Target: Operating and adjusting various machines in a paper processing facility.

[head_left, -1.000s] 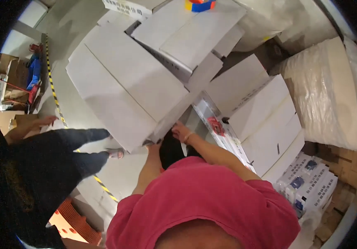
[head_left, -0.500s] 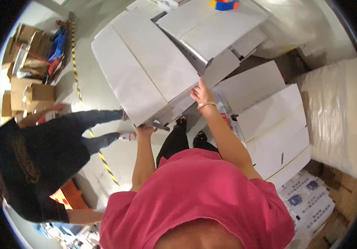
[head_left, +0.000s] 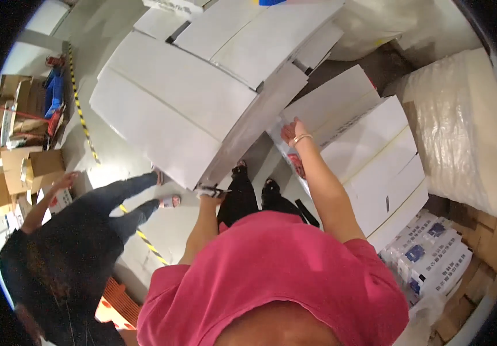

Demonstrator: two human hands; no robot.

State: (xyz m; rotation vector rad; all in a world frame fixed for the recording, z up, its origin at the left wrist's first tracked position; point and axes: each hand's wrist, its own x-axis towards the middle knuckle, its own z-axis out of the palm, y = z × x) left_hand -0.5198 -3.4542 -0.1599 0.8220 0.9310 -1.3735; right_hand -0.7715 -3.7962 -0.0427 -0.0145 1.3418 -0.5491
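One white box [head_left: 162, 95], upper middle.
Left hand [head_left: 210, 199] grips a grey thing [head_left: 209, 191] by its bottom corner; right hand [head_left: 293, 132] loose, off it.

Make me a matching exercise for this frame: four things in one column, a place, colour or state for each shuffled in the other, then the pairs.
Things:
1. Left hand
2. Right hand
3. Striped floor tape
4. Plastic-wrapped bundle

Descriptions:
A. black and yellow
B. at the near corner of the large white carton
C. cream
D. bracelet on its wrist

Pairs: 1-B, 2-D, 3-A, 4-C
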